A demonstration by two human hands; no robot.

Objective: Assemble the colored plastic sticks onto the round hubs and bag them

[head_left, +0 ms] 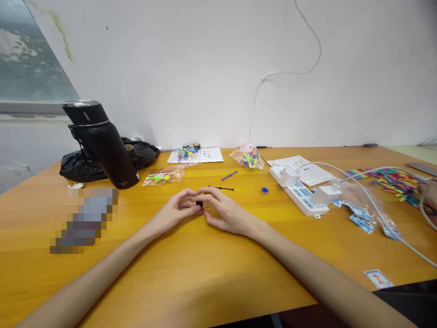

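Pinching a small black piece [199, 204] between thumb and fingers, the grip of the left hand [179, 207] is nearly closed in the head view, probably to steady something so little. The grip of the right hand [227, 214] is loosely curved and partly open, its thumb apart from its fingers; the fingertips come right up to the piece, though whether they touch it I cannot tell. Both forearms slope in from the near side, so the piece sits just above the tabletop [191, 278], before the wearer, likely where it is easiest to see.

Just beyond the fingers lie a thin black rod [226, 188], a blue rod [229, 176] and a round blue piece [265, 191], spread apart perhaps so each can be picked up singly. A clear bag [164, 176] of bright parts lies farther left. The dark bottle [105, 148] and power strip [316, 207] flank the middle, seemingly out of the arms' way.

The tabletop is glossy orange-brown wood, meeting a scuffed white wall [191, 82]; a window [27, 59] shows upper left.
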